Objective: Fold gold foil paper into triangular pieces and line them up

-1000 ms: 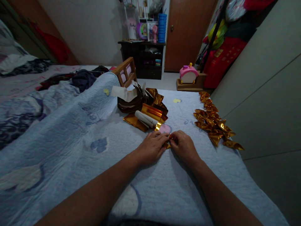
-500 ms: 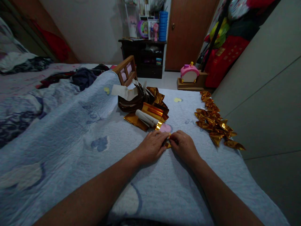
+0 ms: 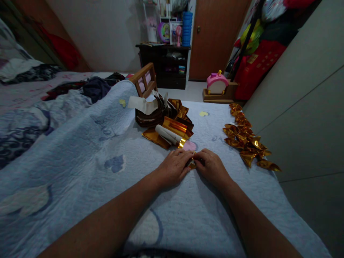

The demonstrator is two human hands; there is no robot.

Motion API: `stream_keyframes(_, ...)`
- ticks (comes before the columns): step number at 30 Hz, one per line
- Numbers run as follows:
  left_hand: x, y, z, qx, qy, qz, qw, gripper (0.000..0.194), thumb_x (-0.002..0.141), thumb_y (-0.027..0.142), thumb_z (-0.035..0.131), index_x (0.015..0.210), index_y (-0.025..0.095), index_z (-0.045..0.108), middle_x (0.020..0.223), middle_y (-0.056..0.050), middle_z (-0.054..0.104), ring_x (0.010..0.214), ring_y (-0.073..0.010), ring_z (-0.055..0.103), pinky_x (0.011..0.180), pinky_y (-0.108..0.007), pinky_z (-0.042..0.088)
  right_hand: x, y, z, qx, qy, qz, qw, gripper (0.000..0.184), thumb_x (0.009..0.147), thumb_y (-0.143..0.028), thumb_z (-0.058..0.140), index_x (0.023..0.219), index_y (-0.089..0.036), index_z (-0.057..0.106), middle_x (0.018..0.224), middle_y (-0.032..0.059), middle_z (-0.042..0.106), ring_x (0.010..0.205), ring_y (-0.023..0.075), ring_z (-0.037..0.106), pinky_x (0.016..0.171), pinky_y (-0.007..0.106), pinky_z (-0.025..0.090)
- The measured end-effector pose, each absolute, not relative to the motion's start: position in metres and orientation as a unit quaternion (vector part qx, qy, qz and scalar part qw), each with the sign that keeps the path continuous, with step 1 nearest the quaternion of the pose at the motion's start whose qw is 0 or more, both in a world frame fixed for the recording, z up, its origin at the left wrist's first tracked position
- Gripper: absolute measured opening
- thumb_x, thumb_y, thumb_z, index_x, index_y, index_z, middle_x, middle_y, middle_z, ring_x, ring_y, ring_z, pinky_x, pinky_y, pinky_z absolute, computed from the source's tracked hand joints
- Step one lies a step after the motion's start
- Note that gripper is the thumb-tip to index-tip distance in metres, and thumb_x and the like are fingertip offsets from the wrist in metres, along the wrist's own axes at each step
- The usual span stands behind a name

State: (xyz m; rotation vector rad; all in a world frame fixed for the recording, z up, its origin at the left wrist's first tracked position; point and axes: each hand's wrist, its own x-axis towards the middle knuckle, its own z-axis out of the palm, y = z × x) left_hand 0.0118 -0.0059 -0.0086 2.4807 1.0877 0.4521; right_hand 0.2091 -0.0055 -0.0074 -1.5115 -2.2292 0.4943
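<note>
My left hand (image 3: 176,164) and my right hand (image 3: 211,165) meet at the fingertips low over the bed. Between them they pinch a small piece of gold foil paper (image 3: 191,165), mostly covered by the fingers. Just beyond the left hand lies a curled sheet of gold foil paper (image 3: 175,125) with a white back, rolled over itself. Behind it sits a thick stack of foil paper (image 3: 149,117) with pale edges turned up. Several folded gold foil pieces (image 3: 243,138) form a row along the right side of the bed.
A pale blue quilt (image 3: 107,193) with heart patterns covers the surface under my hands. Crumpled clothes (image 3: 95,89) lie to the left. At the far end are a wooden bed rail (image 3: 146,70), a dark cabinet (image 3: 163,68) and a pink toy (image 3: 217,83). A pale panel (image 3: 303,107) borders the right.
Both hands stay in nearly the same place, with small finger movements at the foil piece. A bit more of its pale side shows between them now.
</note>
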Motion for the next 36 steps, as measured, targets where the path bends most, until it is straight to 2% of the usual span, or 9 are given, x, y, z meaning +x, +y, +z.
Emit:
stream_keyframes(10, 0.011, -0.005, -0.015, 0.891, 0.381, 0.171, 0.176, 0.046, 0.096, 0.024, 0.059, 0.141, 0.022, 0.050, 0.149, -0.008, 0.055, 0.136, -0.0261, 0.046, 0.113, -0.046, 0.040, 0.211, -0.005, -0.010, -0.530, -0.804, 0.169, 0.212, 0.022, 0.084, -0.004, 0.059, 0.091, -0.018, 0.074, 0.087, 0.0053, 0.066, 0.084, 0.0178, 0.062, 0.079, 0.029, 0.046)
stream_keyframes(21, 0.012, -0.007, -0.013, 0.911, 0.374, 0.132, 0.112, 0.041, 0.103, 0.034, 0.049, 0.142, 0.022, 0.052, 0.152, -0.007, 0.053, 0.134, -0.0292, 0.049, 0.107, -0.049, 0.045, 0.215, -0.003, -0.009, -0.524, -0.802, 0.191, 0.213, 0.017, 0.083, -0.005, 0.060, 0.087, -0.017, 0.071, 0.085, 0.0054, 0.064, 0.080, 0.0178, 0.061, 0.074, 0.029, 0.046)
stream_keyframes(24, 0.012, -0.008, -0.012, 0.914, 0.369, 0.133, 0.101, 0.039, 0.103, 0.034, 0.049, 0.140, 0.022, 0.055, 0.151, -0.006, 0.055, 0.132, -0.0292, 0.050, 0.106, -0.048, 0.046, 0.219, -0.002, -0.009, -0.513, -0.802, 0.193, 0.237, 0.018, 0.085, -0.008, 0.059, 0.093, -0.016, 0.073, 0.085, 0.0054, 0.064, 0.080, 0.0179, 0.060, 0.074, 0.029, 0.046)
stream_keyframes(27, 0.013, -0.008, -0.010, 0.914, 0.369, 0.130, 0.102, 0.037, 0.102, 0.031, 0.052, 0.137, 0.022, 0.057, 0.150, -0.005, 0.055, 0.131, -0.0285, 0.051, 0.105, -0.047, 0.047, 0.223, 0.001, -0.011, -0.508, -0.802, 0.192, 0.249, 0.026, 0.088, -0.008, 0.056, 0.104, -0.017, 0.074, 0.088, 0.0060, 0.063, 0.082, 0.0184, 0.061, 0.076, 0.030, 0.046)
stream_keyframes(36, 0.015, -0.009, -0.009, 0.917, 0.369, 0.123, 0.085, 0.037, 0.101, 0.031, 0.054, 0.136, 0.020, 0.058, 0.149, -0.006, 0.057, 0.128, -0.0280, 0.053, 0.103, -0.046, 0.049, 0.221, 0.001, -0.015, -0.517, -0.819, 0.145, 0.201, 0.029, 0.092, -0.014, 0.057, 0.115, -0.019, 0.075, 0.091, 0.0086, 0.061, 0.086, 0.0222, 0.058, 0.079, 0.035, 0.046)
